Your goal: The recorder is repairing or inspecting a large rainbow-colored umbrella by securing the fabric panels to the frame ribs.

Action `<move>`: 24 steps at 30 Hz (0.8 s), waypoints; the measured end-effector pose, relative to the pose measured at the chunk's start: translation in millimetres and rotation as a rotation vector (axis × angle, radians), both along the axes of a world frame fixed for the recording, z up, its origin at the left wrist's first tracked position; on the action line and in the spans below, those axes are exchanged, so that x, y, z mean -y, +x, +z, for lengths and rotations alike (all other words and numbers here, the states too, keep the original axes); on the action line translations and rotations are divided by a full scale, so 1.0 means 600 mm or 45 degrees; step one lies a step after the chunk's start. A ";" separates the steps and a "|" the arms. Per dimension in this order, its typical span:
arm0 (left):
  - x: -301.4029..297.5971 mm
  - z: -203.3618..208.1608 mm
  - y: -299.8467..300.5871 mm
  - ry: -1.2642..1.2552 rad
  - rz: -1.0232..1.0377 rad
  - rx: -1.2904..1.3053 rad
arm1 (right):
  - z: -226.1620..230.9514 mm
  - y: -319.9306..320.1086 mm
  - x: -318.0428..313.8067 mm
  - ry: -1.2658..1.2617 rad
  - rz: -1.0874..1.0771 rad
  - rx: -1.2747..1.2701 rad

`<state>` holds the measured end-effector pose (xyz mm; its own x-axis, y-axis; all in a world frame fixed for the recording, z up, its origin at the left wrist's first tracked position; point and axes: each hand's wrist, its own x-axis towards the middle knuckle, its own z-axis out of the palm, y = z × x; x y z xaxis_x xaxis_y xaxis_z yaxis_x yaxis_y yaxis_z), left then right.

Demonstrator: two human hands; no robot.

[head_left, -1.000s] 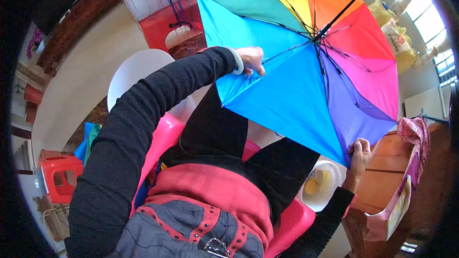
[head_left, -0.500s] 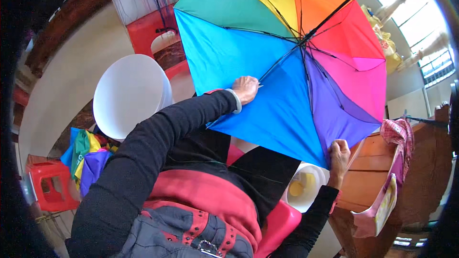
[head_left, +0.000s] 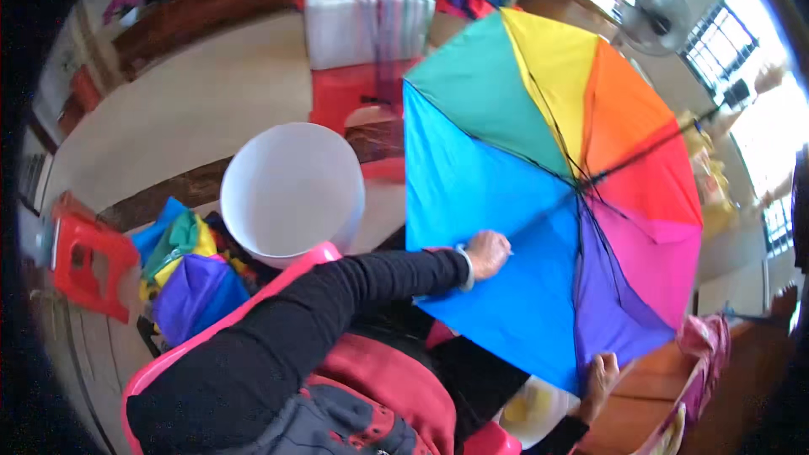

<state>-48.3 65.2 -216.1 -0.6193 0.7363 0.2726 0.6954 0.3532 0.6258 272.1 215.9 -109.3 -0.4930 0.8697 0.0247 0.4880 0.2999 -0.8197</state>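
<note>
While a bucket (head_left: 291, 194) stands nearby, right hand (head_left: 600, 381) pinches umbrella (head_left: 548, 261); left hand (head_left: 489, 255) seems clenched.

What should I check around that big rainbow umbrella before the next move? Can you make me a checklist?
1. Rainbow-panelled cloth umbrella spread open: ok, its coloured panels are fanned out.
2. Right hand on the umbrella's edge: ok, it is at the near edge, where purple meets blue.
3. Left hand gripping firmly: cannot tell; it is over the blue part, but blurred.
4. Long black shaft held by a hand: not ok, neither hand is on it.
5. Large round white bucket clear of the umbrella: ok, a gap shows between them.
</note>
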 end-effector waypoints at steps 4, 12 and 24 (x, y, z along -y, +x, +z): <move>0.029 0.026 0.025 -0.116 0.046 0.043 | -0.009 0.025 -0.003 0.041 0.036 0.046; 0.054 0.017 0.044 -0.098 0.068 0.276 | -0.113 0.112 -0.069 -0.138 0.142 -0.201; 0.049 -0.047 0.051 -0.051 0.046 0.229 | 0.054 -0.084 -0.039 0.240 0.118 -0.419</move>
